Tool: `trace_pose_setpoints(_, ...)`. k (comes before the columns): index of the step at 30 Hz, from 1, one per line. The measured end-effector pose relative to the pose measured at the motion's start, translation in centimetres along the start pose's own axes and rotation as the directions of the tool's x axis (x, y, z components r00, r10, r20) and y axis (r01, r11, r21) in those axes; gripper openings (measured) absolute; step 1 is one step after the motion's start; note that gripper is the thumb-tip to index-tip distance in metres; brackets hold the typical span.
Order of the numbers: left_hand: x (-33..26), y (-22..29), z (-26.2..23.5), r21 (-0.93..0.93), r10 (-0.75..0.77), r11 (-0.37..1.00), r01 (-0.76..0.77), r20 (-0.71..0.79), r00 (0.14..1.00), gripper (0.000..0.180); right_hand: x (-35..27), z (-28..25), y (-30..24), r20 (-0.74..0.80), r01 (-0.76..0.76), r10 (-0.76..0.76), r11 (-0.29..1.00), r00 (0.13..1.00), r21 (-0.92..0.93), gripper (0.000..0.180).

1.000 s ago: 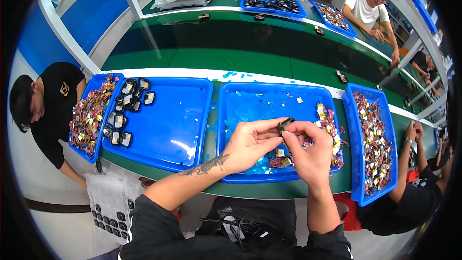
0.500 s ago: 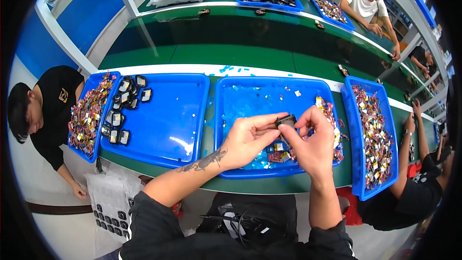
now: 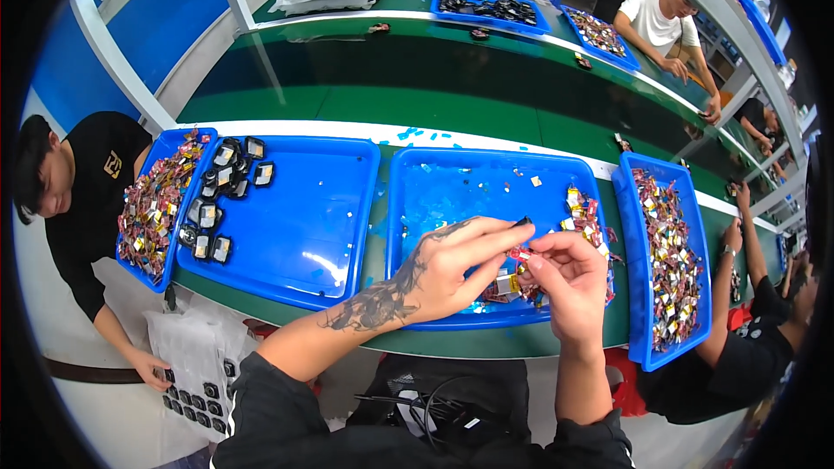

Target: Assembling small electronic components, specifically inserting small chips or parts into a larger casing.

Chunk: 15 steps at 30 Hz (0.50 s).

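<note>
Over the middle blue tray (image 3: 417,155), my two hands meet in front of me. My left hand (image 3: 456,267), back upward, closes round a small black case (image 3: 523,221); only a dark edge shows past the fingers. Thumb and fingers of my right hand (image 3: 575,288) pinch a small red part (image 3: 520,254), close against the left fingers. Whether that part is joined to the case is hidden. Beneath and beside the hands lies a heap of small red circuit boards with wires and silvery-yellow cells (image 3: 584,215). Blue scraps and film litter the tray's left part.
To the left, a blue tray (image 3: 304,148) holds several black cases (image 3: 228,165); narrower trays of circuit boards flank both ends (image 3: 156,208) (image 3: 673,252). Beyond runs a green conveyor (image 3: 391,108) carrying scattered parts. Co-workers sit left, right and across.
My left hand has turned over, back upward, hiding most of the black case. A red part now shows at my right fingertips. Parts on the conveyor have shifted slightly right.
</note>
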<state>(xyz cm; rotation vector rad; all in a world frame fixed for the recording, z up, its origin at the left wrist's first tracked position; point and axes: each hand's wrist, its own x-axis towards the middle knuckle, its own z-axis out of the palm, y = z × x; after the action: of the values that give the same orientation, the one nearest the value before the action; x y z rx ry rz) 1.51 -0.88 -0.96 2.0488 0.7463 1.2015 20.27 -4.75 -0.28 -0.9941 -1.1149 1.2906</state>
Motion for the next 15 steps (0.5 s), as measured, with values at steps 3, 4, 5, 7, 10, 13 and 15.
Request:
trace_pose_setpoints(3, -0.1, -0.7, 0.2, 0.181, 0.189, 0.966, -0.184, -0.008, 0.982, 0.042, -0.1, 0.0, -0.3, 0.016, -0.022, 0.021, 1.000, 1.000, 0.010, 0.016)
trace_pose_setpoints(4, -0.2, -0.7, 0.2, 0.179, 0.188, 0.966, -0.184, -0.007, 0.982, 0.042, 0.0, 0.0, -0.4, 0.029, -0.038, 0.038, 0.999, 0.999, 0.019, 0.014)
trace_pose_setpoints(5, -0.3, -0.7, 0.3, 0.176, 0.202, 0.964, -0.197, -0.009, 0.979, 0.041, 0.0, 0.0, -0.5, 0.027, -0.039, 0.038, 0.999, 0.999, 0.019, 0.014)
trace_pose_setpoints(7, -0.4, -0.8, 0.5, 0.169, 0.216, 0.963, -0.212, -0.008, 0.976, 0.039, -0.1, 0.0, -0.6, 0.051, -0.122, 0.120, 0.991, 0.991, 0.045, 0.011)
trace_pose_setpoints(10, -0.6, -1.1, 1.0, 0.156, 0.167, 0.975, -0.160, -0.032, 0.985, 0.030, 0.2, -0.6, 0.3, 0.106, -0.174, 0.169, 0.984, 0.980, 0.035, 0.009)
trace_pose_setpoints(13, -0.8, -1.8, 1.4, 0.249, 0.219, 0.947, -0.203, -0.039, 0.975, 0.026, 0.2, -0.5, 0.5, 0.064, -0.186, 0.182, 0.981, 0.981, 0.049, 0.009)
trace_pose_setpoints(15, -0.6, -1.7, 1.4, 0.246, 0.228, 0.946, -0.212, -0.039, 0.973, 0.026, 0.1, -0.5, 0.4, 0.028, -0.190, 0.189, 0.980, 0.982, 0.059, 0.008)
